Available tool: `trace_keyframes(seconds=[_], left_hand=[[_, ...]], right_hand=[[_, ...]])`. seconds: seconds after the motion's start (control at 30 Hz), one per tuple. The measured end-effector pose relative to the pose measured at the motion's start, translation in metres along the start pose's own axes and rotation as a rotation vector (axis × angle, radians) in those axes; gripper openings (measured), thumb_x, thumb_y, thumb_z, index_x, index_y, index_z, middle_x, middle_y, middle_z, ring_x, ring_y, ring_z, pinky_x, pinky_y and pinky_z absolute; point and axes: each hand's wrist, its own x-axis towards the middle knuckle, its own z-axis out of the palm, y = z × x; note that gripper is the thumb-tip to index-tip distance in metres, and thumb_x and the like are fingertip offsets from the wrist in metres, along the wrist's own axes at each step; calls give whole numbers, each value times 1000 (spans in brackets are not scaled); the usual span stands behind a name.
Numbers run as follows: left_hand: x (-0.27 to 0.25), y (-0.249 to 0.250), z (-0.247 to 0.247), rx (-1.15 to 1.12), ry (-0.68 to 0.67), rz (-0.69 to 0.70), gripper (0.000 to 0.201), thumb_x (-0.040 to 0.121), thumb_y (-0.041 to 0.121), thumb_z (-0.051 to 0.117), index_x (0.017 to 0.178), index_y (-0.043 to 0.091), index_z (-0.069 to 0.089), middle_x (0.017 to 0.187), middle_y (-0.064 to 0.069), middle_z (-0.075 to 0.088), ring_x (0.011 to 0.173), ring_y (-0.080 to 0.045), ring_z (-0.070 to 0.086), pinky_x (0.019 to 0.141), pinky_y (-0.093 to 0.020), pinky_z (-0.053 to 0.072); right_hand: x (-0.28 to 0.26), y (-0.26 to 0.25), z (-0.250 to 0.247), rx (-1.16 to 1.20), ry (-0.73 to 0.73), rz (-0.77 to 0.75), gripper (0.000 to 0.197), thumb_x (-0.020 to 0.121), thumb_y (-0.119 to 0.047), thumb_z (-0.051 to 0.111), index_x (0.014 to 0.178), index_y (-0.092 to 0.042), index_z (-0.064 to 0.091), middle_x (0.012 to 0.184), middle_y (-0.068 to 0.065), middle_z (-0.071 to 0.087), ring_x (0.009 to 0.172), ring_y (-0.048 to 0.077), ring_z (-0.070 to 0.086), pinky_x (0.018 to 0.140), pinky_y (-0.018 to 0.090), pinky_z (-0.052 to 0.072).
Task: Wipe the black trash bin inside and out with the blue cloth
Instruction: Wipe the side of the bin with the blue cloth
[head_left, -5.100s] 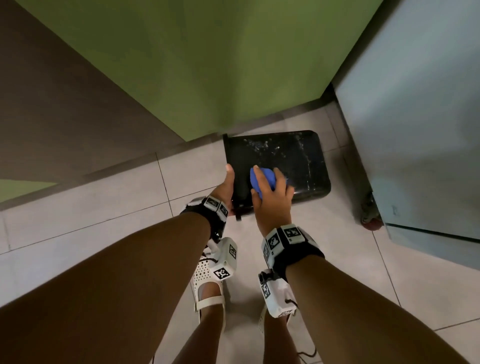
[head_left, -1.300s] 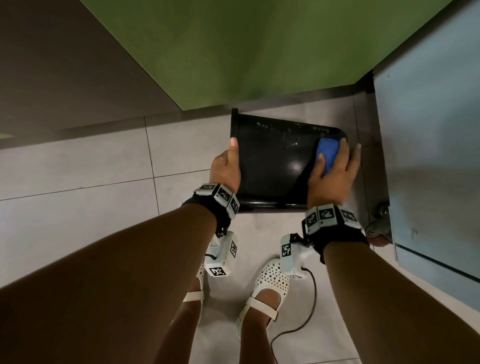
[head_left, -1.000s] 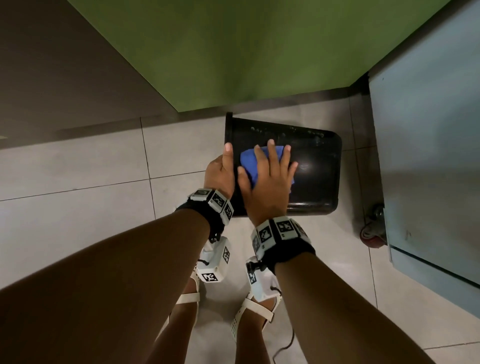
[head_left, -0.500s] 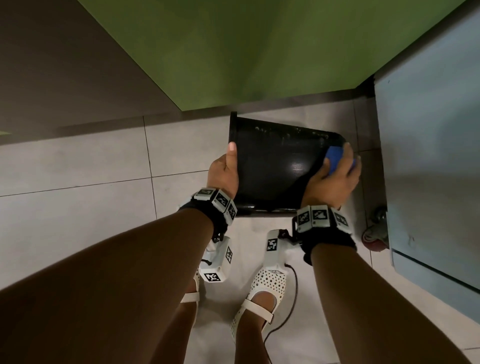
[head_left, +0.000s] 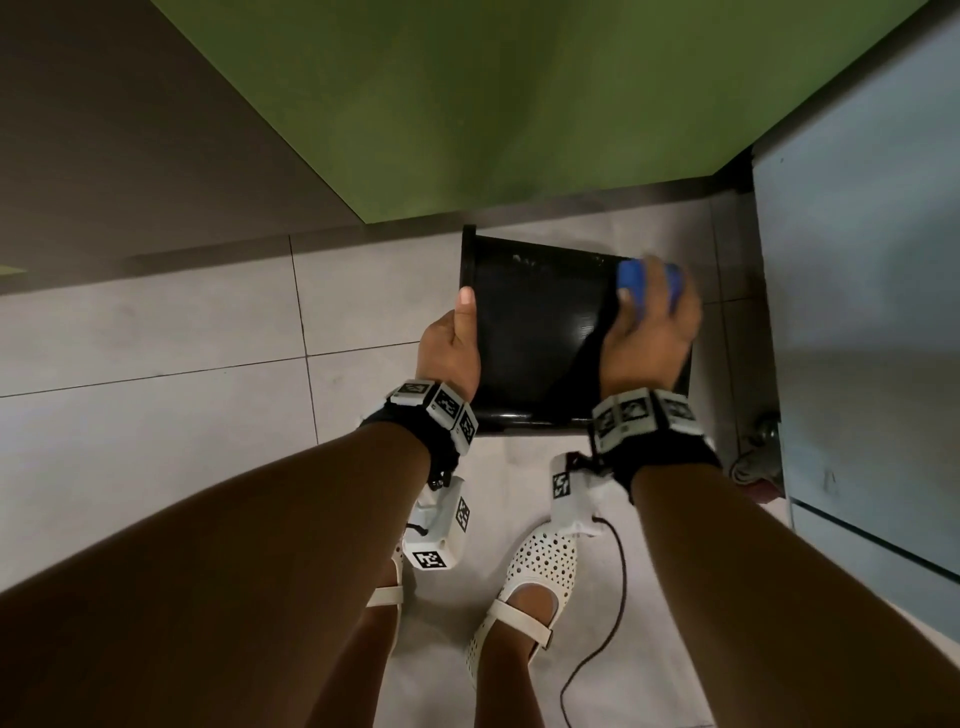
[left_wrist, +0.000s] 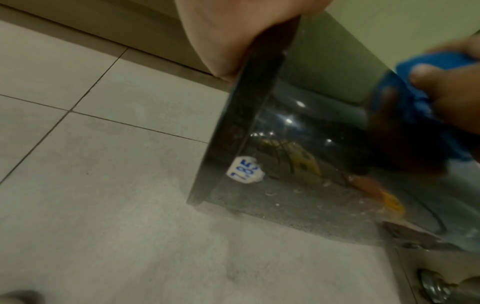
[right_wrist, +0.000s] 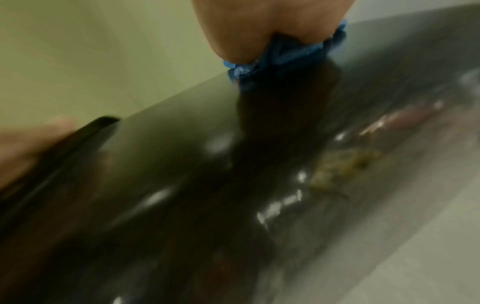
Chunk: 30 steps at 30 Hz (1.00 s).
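The black trash bin (head_left: 540, 332) lies on its side on the pale tiled floor (head_left: 156, 415), close to the foot of a green wall (head_left: 493, 104), with its flanged rim turned to the person's left and its closed base toward a light blue cabinet (head_left: 857, 312) on the right. Its plastic is glossy and throws back small points of light; along the far upper edge there are whitish specks, and in the left wrist view a small white sticker (left_wrist: 245, 169) with blue digits sits just behind the rim, with yellowish and orange smudges further along the wall (whether these are stains or reflections cannot be told).

The left hand (head_left: 451, 345) grips the rim at the open end, thumb stretched flat along the outside edge and the other fingers hidden inside the mouth. The right hand (head_left: 652, 332) is at the opposite end, near the base, its fingers curled round the bunched blue cloth (head_left: 631, 278) and pressing it against the upper outer wall of the bin; the cloth shows between and beyond the fingers. In the right wrist view the cloth (right_wrist: 283, 55) is wadded under the palm, touching the black surface, though that picture is blurred.

Two feet in white perforated shoes (head_left: 540, 566) stand just in front of the bin, and a thin black cable (head_left: 613, 597) trails across the floor beside them
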Motion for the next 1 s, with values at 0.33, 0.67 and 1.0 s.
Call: trace_keyframes(seconds=[0.33, 0.67, 1.0], left_hand=[[3, -4, 1, 8, -11, 12, 52, 97, 46, 28, 73, 9, 55, 76, -5, 59, 70, -18, 53, 66, -23, 40], [0, -3, 2, 22, -6, -4, 53, 97, 46, 26, 66, 11, 49, 70, -3, 54, 64, -13, 50, 58, -21, 40], [48, 39, -17, -372, -274, -373, 43, 90, 48, 40, 96, 10, 60, 85, -7, 63, 67, -23, 63, 64, -26, 50]], right_hand=[[-21, -45, 27, 95, -95, -136, 41, 94, -23, 46, 135, -18, 42, 145, 12, 32, 132, 12, 26, 107, 9, 16], [-14, 1, 9, 157, 53, 39, 47, 94, -18, 44, 140, -16, 33, 149, 9, 27, 129, 9, 23, 98, -3, 12], [-17, 19, 0, 52, 154, 183, 43, 96, -26, 41, 138, -22, 34, 147, 18, 24, 132, 33, 30, 108, 41, 34]])
